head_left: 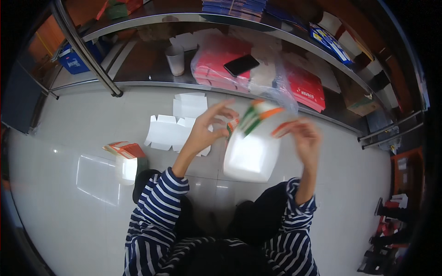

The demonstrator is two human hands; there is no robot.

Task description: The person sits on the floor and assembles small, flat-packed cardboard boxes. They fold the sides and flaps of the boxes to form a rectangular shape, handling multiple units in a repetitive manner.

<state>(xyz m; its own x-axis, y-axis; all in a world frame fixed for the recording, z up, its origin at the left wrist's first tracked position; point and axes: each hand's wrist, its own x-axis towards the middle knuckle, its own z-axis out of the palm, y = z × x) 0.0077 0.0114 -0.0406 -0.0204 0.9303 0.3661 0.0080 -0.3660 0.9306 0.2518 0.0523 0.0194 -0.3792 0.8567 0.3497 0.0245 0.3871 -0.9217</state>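
Observation:
Both my hands hold a flat, unfolded cardboard carton point(251, 152), white inside with orange and green flaps at its top. My left hand point(206, 130) grips its upper left flap, fingers spread. My right hand point(306, 138) pinches an orange flap at the upper right. The carton is blurred by motion. My striped sleeves come up from the lower edge, and I sit on the white tiled floor.
Flat white carton blanks point(177, 124) lie on the floor ahead. A folded orange box point(126, 154) stands at my left. A metal shelf point(152, 83) holds a plastic cup point(175, 60), a black phone point(241, 65), bagged red cartons point(216, 64) and red boxes point(306, 87).

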